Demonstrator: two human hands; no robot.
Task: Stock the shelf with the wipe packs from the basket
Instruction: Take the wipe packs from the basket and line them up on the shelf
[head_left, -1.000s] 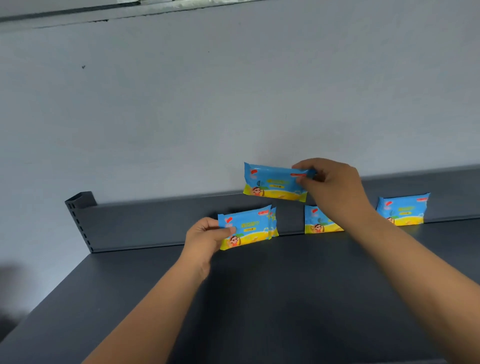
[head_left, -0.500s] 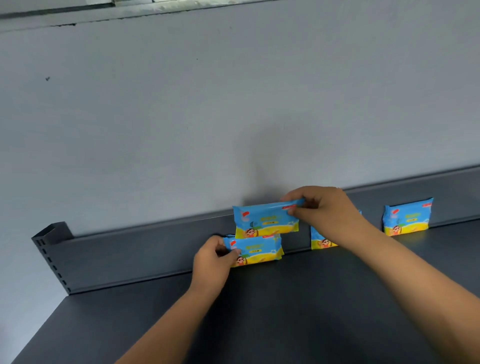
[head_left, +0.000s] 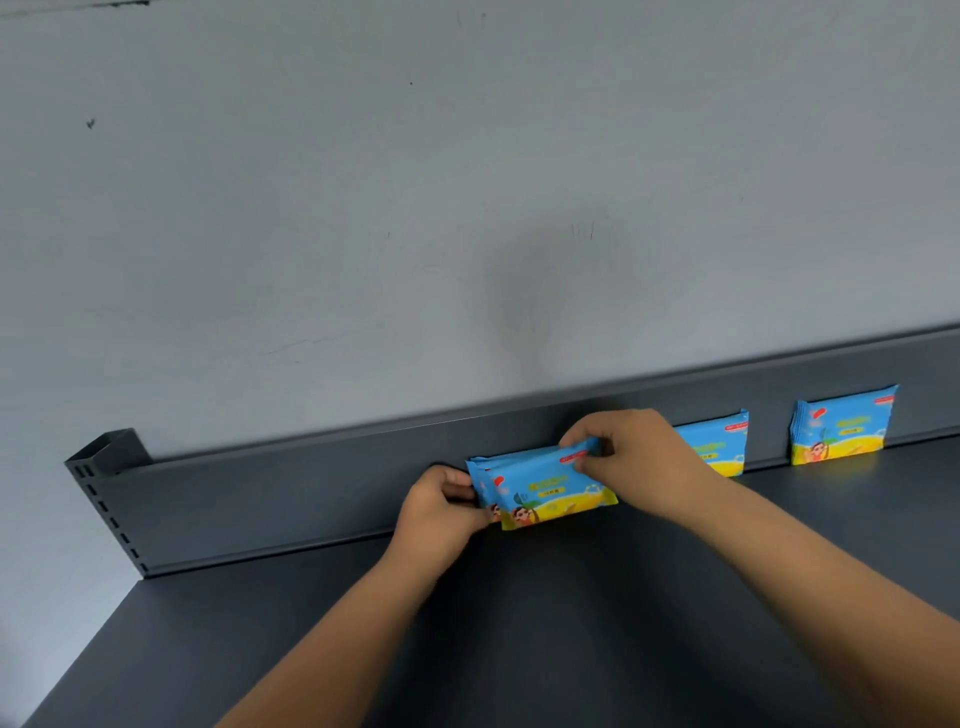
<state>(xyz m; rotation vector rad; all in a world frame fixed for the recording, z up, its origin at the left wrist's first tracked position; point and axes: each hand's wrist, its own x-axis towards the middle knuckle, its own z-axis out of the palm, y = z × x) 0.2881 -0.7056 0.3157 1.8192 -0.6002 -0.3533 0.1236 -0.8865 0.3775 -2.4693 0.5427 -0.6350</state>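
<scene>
The front wipe pack stands on its long side at the back edge of the shelf. It leans on the packs behind it, and those look pressed up to the back rail. The right hand pinches the front wipe pack by its top right corner, with its fingers curled. The left hand holds the left end of the little row, with its fingers curled round it.

I think the step now is to set this pack in place in front of the others. Next, both hands should push it flat against the row and line up the ends. Then they should let go gently, because soft, thin packs like these could tip forward.

Along the back edge to the right, a second bunch stands partly hidden by the right hand. A third bunch stands farther along. A grey wall rises above the rail. The basket is not in view, so I cannot tell how many packs are left.
</scene>
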